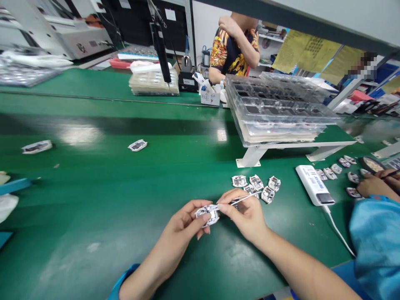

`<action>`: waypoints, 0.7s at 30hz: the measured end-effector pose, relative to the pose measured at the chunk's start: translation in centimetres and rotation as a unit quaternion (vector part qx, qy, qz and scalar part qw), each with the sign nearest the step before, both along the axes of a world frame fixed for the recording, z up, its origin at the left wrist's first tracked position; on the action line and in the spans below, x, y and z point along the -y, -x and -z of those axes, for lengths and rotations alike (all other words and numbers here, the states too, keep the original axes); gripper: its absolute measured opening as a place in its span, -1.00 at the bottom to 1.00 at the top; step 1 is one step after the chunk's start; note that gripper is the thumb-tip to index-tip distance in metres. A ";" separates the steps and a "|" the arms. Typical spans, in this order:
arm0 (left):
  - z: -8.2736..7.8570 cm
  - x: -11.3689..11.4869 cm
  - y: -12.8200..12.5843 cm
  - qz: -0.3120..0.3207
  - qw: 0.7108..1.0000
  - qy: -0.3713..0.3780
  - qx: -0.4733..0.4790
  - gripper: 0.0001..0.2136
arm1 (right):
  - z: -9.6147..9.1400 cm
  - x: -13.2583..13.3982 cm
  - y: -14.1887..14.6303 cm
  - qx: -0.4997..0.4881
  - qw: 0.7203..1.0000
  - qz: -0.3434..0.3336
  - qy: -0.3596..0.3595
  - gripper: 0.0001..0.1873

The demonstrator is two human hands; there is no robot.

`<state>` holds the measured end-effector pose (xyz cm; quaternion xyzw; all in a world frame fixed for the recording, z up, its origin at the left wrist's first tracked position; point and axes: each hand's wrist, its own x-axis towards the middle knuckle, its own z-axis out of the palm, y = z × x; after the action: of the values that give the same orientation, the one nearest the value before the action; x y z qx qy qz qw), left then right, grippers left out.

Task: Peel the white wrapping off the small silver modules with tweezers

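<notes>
My left hand (184,223) pinches a small white electronic module (208,213) just above the green table (125,200). My right hand (246,216) is closed on a thin pair of tweezers (245,199), and its fingers touch the module's right edge. Several similar white modules (256,185) lie in a loose cluster on the table just beyond my right hand.
A white power bank (314,185) with a cable lies at right. A co-worker in a blue sleeve (375,237) works beside more modules (336,170). Stacked clear trays (275,108) sit on a white stand. Two single modules (137,145) lie at left. A person in a patterned shirt (234,48) stands behind.
</notes>
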<state>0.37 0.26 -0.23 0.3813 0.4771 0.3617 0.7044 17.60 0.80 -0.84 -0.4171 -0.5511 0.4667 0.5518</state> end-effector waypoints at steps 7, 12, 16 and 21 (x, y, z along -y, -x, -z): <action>0.0 0.1 -0.2 0.007 0.992 -0.100 -0.079 -0.76 | 0.0 -0.2 0.1 -0.023 0.995 0.011 0.094 -0.82; 0.3 0.2 -0.1 0.009 0.990 -0.112 -0.087 -0.78 | 0.1 -0.3 0.2 -0.026 0.994 0.011 0.104 -0.78; 0.4 0.3 -0.2 0.012 0.992 -0.098 -0.084 -0.74 | 0.2 -0.4 0.1 -0.030 0.995 0.018 0.096 -0.78; 0.4 0.4 -0.2 0.016 0.992 -0.092 -0.080 -0.71 | 0.1 -0.4 0.2 -0.033 0.995 0.029 0.094 -0.77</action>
<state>0.52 -0.13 -0.62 0.4794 0.4905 0.3611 0.6318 17.41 1.23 -0.93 -0.4673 -0.4734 0.5141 0.5415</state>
